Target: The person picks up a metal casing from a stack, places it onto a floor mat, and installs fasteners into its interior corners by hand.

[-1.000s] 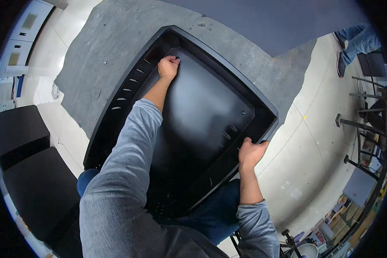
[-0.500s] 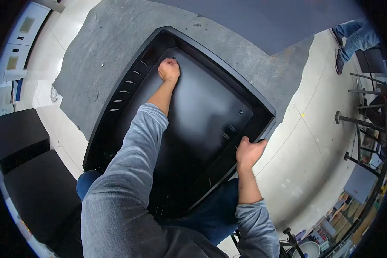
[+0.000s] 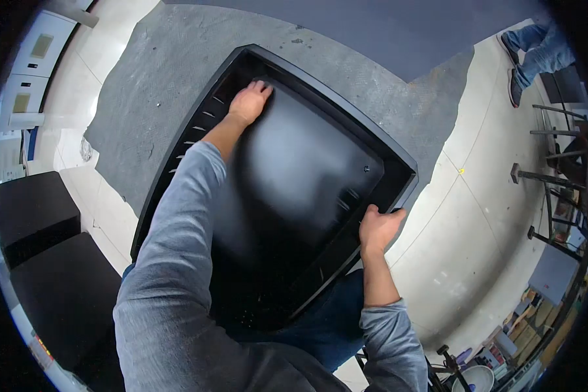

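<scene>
A deep black metal casing (image 3: 307, 144) with raised walls and a row of slots along its left wall rests tilted across my lap, inside facing up. My left hand (image 3: 248, 103) is at the far left inner corner, with its bent fingers over the spot where a small dark fastener showed earlier. What the fingertips hold, if anything, is hidden. My right hand (image 3: 380, 228) grips the casing's right wall, thumb on the inner side and fingers out of sight. A small screw (image 3: 366, 168) sits in the far right corner of the casing's floor.
Beneath the casing lies a worn grey mat (image 3: 130, 98) on pale tiles. Two black padded blocks (image 3: 36, 209) stand at the left. A dark grey panel (image 3: 372, 32) is ahead. Another person's legs (image 3: 536, 55) and metal stands (image 3: 549, 183) are at the right.
My left hand has turned and its fingers now cover the corner fastener. The left forearm has swung to the left. My right hand has kept its grip on the casing wall.
</scene>
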Motion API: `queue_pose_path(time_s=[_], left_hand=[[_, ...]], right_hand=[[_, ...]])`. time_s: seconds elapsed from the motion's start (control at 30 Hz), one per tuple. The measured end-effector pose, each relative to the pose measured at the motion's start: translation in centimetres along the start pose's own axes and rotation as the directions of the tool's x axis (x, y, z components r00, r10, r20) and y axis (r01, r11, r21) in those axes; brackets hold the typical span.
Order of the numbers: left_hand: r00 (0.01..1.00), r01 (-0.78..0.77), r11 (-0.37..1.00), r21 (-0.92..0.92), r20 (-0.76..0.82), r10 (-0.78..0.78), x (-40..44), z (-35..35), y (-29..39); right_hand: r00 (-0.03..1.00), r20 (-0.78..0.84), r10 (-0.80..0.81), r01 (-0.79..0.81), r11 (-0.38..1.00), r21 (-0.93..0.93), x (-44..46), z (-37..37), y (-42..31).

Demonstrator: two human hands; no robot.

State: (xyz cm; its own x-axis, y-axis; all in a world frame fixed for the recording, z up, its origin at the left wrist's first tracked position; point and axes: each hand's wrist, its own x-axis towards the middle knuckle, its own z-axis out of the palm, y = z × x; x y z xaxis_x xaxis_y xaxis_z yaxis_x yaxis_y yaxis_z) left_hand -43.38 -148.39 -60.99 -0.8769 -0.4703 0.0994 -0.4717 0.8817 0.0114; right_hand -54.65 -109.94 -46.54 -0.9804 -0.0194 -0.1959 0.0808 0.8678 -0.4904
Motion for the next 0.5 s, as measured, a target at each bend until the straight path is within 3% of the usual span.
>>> queue_pose_path(time_s=[0.1, 0.2, 0.3, 0.4, 0.5], left_hand=[[0.952, -0.185, 0.961, 0.207, 0.281, 0.123, 2.0, -1.6, 0.6], [0.929, -0.294, 0.914, 0.281, 0.309, 0.204, 2.6, -1.4, 0.5], [0.917, -0.292, 0.914, 0.282, 0.355, 0.184, 3.2, -1.5, 0.8], [0.945, 0.137, 0.989, 0.055, 0.291, -0.148, 4.4, -0.3, 0.2], [0.873, 0.371, 0.927, -0.05, 0.359, -0.33, 5.0, -0.2, 0.3]], right_hand=[[0.998, 0.039, 0.045, -0.045, 0.999, -0.005, 0.2, 0.0, 0.0], [0.999, 0.033, 0.007, -0.007, 1.0, -0.009, 0.2, 0.1, 0.6], [1.0, 0.017, -0.002, 0.002, 1.0, -0.003, 0.4, 0.4, 1.0], [0.999, 0.032, 0.021, -0.021, 1.0, -0.009, 0.3, 0.2, 0.7], [0.999, -0.015, -0.042, 0.042, 0.999, -0.033, 0.4, 0.7, 1.4]])
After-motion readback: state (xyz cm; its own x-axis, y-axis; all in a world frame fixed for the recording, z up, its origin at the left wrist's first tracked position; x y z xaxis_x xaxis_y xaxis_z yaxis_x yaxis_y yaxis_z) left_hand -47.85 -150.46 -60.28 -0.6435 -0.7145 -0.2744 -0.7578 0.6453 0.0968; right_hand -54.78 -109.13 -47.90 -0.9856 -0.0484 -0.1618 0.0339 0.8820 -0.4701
